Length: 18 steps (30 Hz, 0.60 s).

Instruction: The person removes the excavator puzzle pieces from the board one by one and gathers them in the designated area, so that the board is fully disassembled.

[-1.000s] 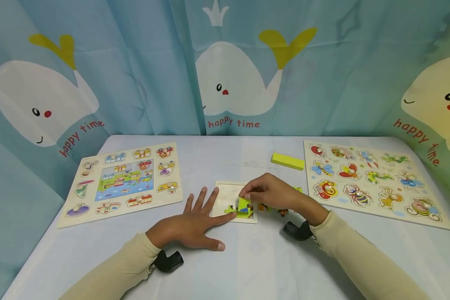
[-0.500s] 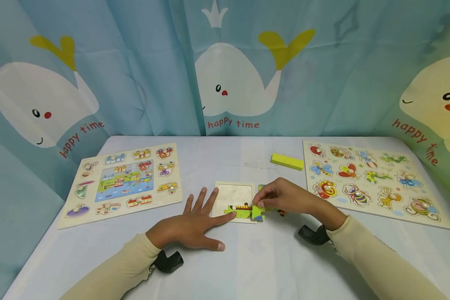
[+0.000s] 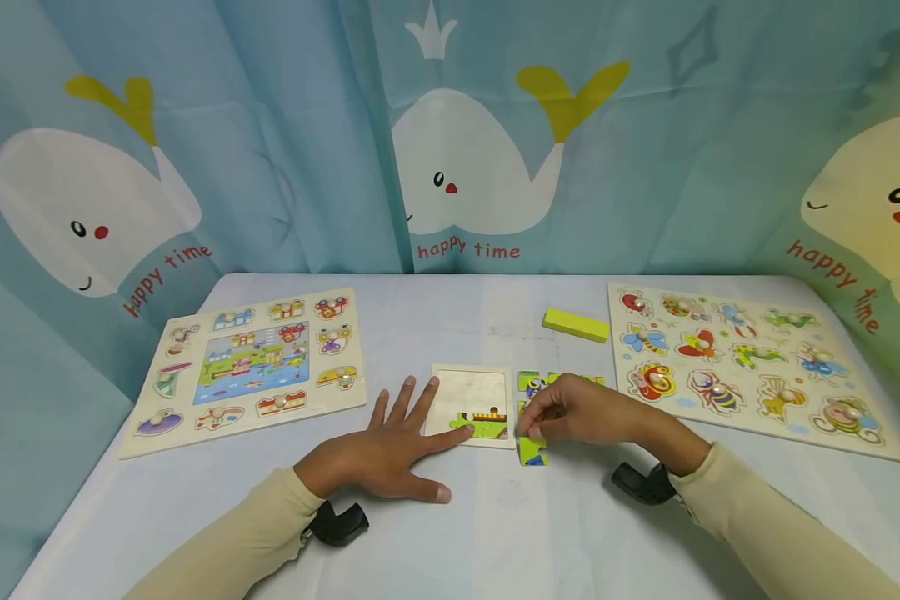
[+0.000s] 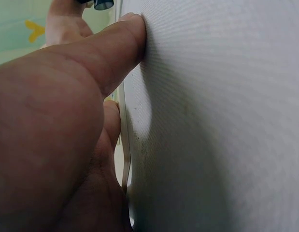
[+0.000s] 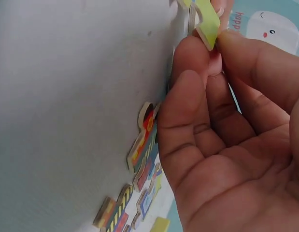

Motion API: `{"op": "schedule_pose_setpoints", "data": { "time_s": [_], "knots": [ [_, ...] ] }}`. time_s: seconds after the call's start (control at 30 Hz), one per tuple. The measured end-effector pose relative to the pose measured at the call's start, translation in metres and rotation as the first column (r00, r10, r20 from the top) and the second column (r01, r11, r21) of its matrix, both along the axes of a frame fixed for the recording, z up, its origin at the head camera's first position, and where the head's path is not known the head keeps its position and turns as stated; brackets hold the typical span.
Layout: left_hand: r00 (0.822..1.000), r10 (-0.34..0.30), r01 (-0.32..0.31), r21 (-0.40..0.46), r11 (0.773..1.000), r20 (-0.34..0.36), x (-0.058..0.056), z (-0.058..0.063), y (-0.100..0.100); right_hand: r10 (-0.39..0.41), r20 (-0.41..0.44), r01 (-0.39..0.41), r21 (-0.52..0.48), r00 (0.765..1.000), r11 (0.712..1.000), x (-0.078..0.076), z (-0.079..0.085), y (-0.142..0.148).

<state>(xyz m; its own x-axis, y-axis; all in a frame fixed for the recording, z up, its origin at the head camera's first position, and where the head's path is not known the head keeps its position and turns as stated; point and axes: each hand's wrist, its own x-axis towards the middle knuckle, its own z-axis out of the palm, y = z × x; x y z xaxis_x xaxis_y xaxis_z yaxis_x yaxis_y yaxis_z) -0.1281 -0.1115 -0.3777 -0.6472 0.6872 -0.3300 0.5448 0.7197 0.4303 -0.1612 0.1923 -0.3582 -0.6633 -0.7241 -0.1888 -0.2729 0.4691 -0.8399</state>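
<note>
A green jigsaw puzzle piece (image 3: 532, 452) with a blue patch is pinched between the thumb and forefinger of my right hand (image 3: 581, 408), just right of the small wooden puzzle tray (image 3: 465, 385). The right wrist view shows that puzzle piece (image 5: 207, 26) tilted at the fingertips. Green joined pieces (image 3: 487, 427) lie along the tray's lower right part. My left hand (image 3: 390, 454) lies spread on the table, its forefinger touching these pieces and other fingers at the tray's left edge. Loose puzzle pieces (image 3: 529, 382) sit right of the tray, partly hidden by my right hand.
A vehicle peg puzzle board (image 3: 251, 400) lies at left. An insect peg puzzle board (image 3: 750, 379) lies at right. Near it rests a yellow-green block (image 3: 576, 325). A whale-printed curtain (image 3: 307, 150) hangs behind the table.
My right hand has moved the green puzzle piece from above the tray rightward and toward me, off the tray's edge. The left hand has stayed in place.
</note>
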Motion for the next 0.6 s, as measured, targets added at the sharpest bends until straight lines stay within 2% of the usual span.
{"op": "schedule_pose_setpoints", "data": {
  "time_s": [0.6],
  "knots": [
    [1.000,0.010,-0.010,-0.003,1.000,0.004,0.0003,-0.0003,0.0007,-0.014,-0.037,0.015,0.044,0.999,0.999,0.0002,0.0087,0.0011]
  ]
}}
